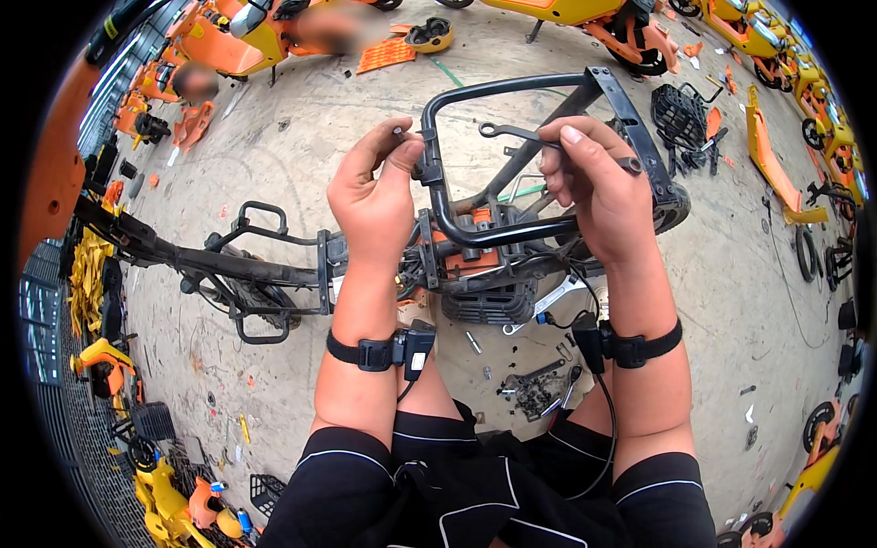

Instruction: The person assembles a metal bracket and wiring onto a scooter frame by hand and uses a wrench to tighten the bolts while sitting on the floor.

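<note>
My left hand (376,187) is closed, with a small bolt (398,134) pinched between thumb and fingers, just left of a black tubular scooter frame (434,178). In my right hand (598,187) is a dark ring wrench (512,132), its ring end pointing left inside the frame's loop. A round, hollow metal end (630,166) sticks out on the right of that hand; whether it belongs to the wrench is unclear. The stripped scooter lies across in front of me, with an orange part (470,260) and wiring exposed in its middle.
A large silver wrench (557,297) rests against the scooter's near side. On the floor between my legs lie a metal socket (474,342) and a heap of tools and bolts (534,393). A black basket (681,114) and yellow scooters (557,11) stand farther off.
</note>
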A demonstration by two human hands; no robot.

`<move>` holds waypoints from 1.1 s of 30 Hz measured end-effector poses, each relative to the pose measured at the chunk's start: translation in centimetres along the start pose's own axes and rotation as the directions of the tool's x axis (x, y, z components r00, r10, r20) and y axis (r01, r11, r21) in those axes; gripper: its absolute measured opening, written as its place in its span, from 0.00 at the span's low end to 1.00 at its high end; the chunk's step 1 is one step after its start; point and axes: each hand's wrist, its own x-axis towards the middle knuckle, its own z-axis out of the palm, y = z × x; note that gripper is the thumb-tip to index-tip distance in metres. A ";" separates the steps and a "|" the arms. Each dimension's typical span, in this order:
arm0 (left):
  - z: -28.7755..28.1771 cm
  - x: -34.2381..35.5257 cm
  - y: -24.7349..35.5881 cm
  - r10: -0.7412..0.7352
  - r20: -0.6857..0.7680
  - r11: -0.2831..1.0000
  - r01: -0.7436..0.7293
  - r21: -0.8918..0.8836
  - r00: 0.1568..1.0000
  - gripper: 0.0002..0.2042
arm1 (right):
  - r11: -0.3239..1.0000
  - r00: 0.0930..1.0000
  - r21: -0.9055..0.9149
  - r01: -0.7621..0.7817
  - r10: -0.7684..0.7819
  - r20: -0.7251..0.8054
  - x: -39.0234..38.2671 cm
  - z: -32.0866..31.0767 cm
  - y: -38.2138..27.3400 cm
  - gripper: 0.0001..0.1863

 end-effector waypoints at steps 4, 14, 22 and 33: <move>-0.4 0.2 -0.4 -0.035 0.066 0.997 0.040 -0.065 0.997 0.10 | 1.000 1.000 -0.001 0.006 -0.006 0.007 0.0 0.0 0.1 0.14; -0.7 0.7 -0.8 -0.036 0.134 0.969 0.068 -0.238 0.990 0.07 | 1.000 1.000 -0.007 -0.003 0.003 0.025 0.0 -0.1 0.0 0.15; -2.4 2.3 -2.0 0.000 0.332 0.951 0.102 -0.291 0.943 0.08 | 1.000 1.000 -0.011 -0.008 0.008 0.018 -0.1 -0.1 -0.1 0.15; -1.2 0.7 -1.5 -0.115 0.182 0.943 0.164 -0.288 0.977 0.11 | 0.980 0.978 0.029 0.196 -0.194 -0.074 0.5 0.2 1.1 0.31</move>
